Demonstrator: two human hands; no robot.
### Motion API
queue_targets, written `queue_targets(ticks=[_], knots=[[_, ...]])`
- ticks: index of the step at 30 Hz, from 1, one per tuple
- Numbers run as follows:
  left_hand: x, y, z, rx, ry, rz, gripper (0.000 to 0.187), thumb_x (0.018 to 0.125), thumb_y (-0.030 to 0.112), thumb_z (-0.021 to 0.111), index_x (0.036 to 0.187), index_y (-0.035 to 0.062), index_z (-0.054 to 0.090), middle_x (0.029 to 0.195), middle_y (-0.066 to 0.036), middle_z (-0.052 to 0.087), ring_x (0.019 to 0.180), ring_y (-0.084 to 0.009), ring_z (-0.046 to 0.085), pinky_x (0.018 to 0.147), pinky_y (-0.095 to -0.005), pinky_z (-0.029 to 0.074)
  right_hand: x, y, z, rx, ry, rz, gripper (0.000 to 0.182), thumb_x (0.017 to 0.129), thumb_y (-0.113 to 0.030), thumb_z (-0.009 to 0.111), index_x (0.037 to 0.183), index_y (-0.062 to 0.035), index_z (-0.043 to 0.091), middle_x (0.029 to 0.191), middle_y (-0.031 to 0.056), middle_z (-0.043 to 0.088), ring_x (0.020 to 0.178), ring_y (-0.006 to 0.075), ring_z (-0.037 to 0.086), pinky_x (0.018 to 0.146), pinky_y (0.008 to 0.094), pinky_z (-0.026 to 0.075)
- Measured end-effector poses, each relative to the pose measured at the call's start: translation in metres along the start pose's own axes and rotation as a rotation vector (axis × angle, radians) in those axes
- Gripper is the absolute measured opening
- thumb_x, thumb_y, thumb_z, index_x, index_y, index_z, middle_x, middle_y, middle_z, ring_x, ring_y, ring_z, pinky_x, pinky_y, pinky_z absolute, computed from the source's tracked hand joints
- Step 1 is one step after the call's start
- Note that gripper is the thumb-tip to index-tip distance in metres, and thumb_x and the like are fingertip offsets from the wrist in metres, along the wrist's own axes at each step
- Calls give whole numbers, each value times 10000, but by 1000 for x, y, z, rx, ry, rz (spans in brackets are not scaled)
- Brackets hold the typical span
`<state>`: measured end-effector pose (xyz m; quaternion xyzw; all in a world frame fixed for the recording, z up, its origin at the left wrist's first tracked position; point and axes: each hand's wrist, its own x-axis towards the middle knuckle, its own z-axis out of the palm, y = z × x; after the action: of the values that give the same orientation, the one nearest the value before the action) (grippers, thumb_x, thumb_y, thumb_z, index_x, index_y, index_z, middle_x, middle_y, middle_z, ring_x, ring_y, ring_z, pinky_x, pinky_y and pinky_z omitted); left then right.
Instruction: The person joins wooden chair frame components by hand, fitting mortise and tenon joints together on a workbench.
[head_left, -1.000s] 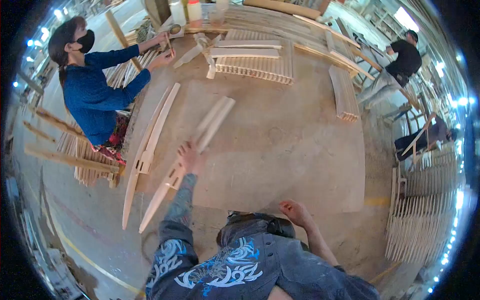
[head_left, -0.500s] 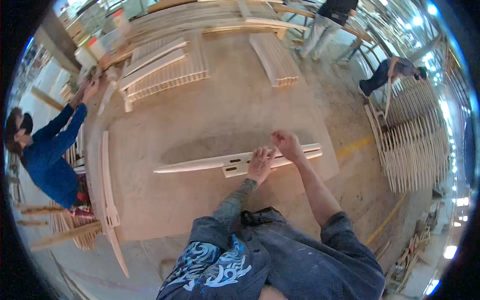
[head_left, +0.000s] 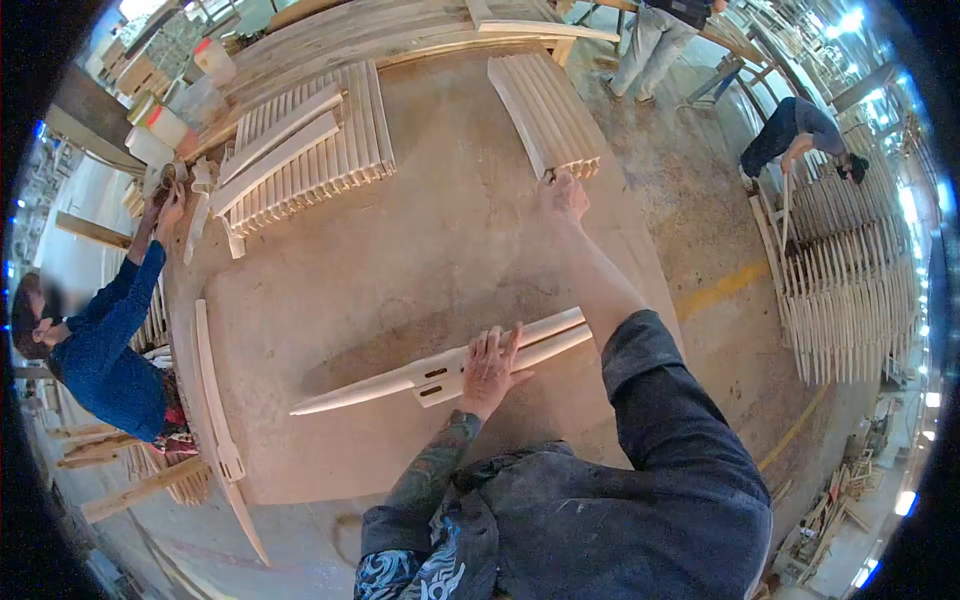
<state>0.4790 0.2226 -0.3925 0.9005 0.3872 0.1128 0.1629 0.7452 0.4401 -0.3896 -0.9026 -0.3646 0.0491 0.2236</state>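
Note:
Two shaped wooden pieces (head_left: 395, 383) with slots lie side by side on the large work table (head_left: 420, 250). My left hand (head_left: 487, 372) rests on them with its fingers spread. Farther forward, my right hand (head_left: 565, 197) is at the near end of a stack of long wooden pieces (head_left: 545, 110). Its fingers are closed at the end of the stack, and what they hold, if anything, is too small to make out.
Another stack of wooden pieces (head_left: 310, 150) lies at the back left. A co-worker in blue (head_left: 110, 360) stands at the left edge, beside long pieces (head_left: 212, 390). Two other people stand beyond the table, one bending over a slatted stack (head_left: 850, 290).
My right hand has moved forward from the slotted pieces to the stack. My left hand has stayed on the pieces, its fingers now spread wider. The view has shifted and turned.

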Motion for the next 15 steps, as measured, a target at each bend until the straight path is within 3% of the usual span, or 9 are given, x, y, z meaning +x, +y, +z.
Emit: queue_targets(ticks=[3, 5, 8, 10, 13, 15], knots=[[-6, -9, -31, -109, -13, -51, 872, 773, 578, 650, 1453, 131, 337, 1290, -178, 405, 1211, -358, 392, 1017, -484, 333, 18, 6, 14, -63, -20, -9, 294, 792, -328, 593, 1007, -159, 701, 942, 120, 695, 912, 297, 663, 764, 412, 513], [-15, -17, -58, -76, 24, -94, 846, 788, 556, 650, 1427, 77, 372, 1338, -224, 402, 1231, -397, 387, 1020, -508, 316, 3, 5, 2, 15, 19, -144, 259, 784, -331, 601, 889, -132, 729, 871, 125, 702, 833, 297, 675, 732, 419, 514], [-30, -51, -56, 36, 175, -192, 803, 780, 533, 673, 1421, 138, 395, 1333, -223, 400, 1185, -405, 423, 981, -514, 375, -67, -17, -45, 177, -107, -158, 268, 768, -331, 621, 819, -90, 727, 763, 120, 700, 722, 285, 680, 684, 414, 513], [-32, -69, -59, 21, 245, -213, 795, 770, 495, 698, 1415, 139, 402, 1322, -234, 416, 1172, -423, 435, 970, -527, 383, -123, -19, -75, 331, -132, -199, 273, 753, -329, 661, 727, -58, 683, 722, 149, 678, 693, 321, 666, 620, 407, 510], [-24, -65, -83, -66, 336, -235, 759, 767, 426, 728, 1389, 112, 428, 1324, -243, 442, 1208, -427, 431, 992, -531, 371, -195, -23, -147, 486, -214, -161, 254, 732, -299, 700, 729, -47, 676, 675, 140, 665, 651, 292, 660, 595, 407, 503], [-11, -53, -110, -134, 367, -221, 729, 774, 395, 733, 1369, 85, 449, 1339, -241, 451, 1257, -414, 416, 1024, -523, 349, -223, -18, -188, 543, -150, -257, 211, 743, -259, 715, 751, -53, 665, 647, 121, 646, 596, 263, 638, 598, 399, 491]])
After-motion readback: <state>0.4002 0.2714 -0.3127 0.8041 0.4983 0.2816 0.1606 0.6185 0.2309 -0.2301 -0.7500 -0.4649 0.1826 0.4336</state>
